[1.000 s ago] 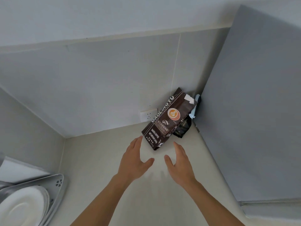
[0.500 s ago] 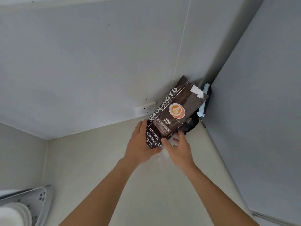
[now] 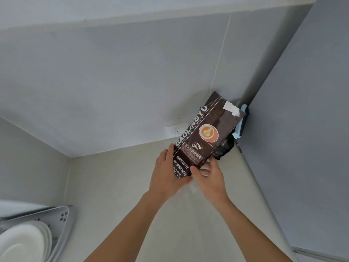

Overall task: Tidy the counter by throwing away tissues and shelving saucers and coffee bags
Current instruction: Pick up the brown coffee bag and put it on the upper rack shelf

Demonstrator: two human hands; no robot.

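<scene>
Both hands, left hand (image 3: 168, 173) and right hand (image 3: 211, 178), clamp the lower end of the coffee bag (image 3: 205, 135), which leans into the corner just right of the wall socket (image 3: 174, 130), steadying it upright.

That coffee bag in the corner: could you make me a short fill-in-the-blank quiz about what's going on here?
1. Both hands, left hand and right hand, grip the ____ end of the coffee bag.
2. The big white lettering on the bag reads ____.
3. White saucers sit in a grey ____ at lower left.

Missing words: bottom; GAOLINGYU; rack
</scene>
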